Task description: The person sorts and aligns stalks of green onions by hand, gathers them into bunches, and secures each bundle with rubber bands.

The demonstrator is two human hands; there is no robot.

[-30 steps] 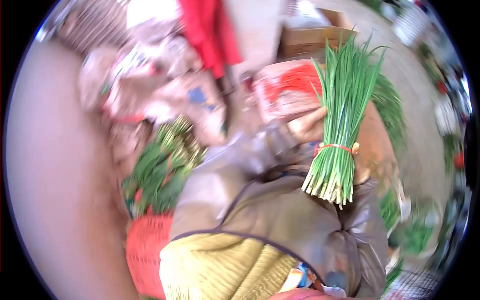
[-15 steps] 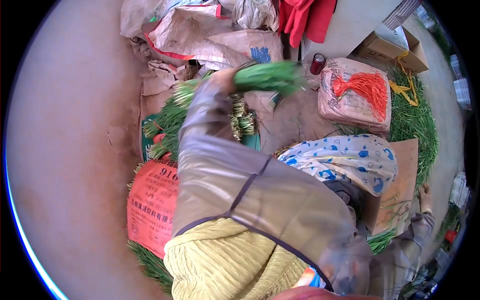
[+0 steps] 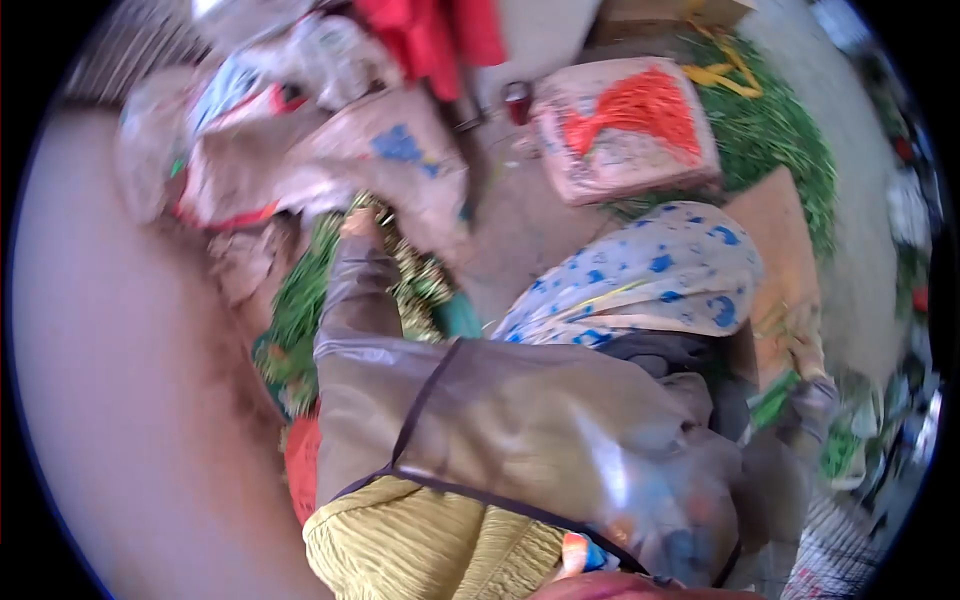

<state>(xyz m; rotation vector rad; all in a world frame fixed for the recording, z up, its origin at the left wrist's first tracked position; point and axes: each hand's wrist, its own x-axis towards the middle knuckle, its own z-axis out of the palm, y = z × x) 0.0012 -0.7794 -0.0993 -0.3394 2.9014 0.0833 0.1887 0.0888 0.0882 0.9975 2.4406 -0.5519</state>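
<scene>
Nearest, behind the left hand (image 3: 362, 225), I note a red sack (image 3: 302, 470). The left hand rests at the cut ends of bundled green stalks (image 3: 305, 290), which lie mainly beside and behind it; its fingers are partly hidden, and whether they grip a bundle I cannot establish. The right hand (image 3: 806, 358) is at the edge of a brown board (image 3: 785, 260), green stalks (image 3: 772, 402) just behind it; its grip is likewise undetermined. Patterned cloth (image 3: 650, 275) lies between both hands. Beyond the left hand is a printed pale sack (image 3: 430, 185); beyond the cloth, a wrapped block (image 3: 640, 178) bears orange-red strands (image 3: 650, 110).
</scene>
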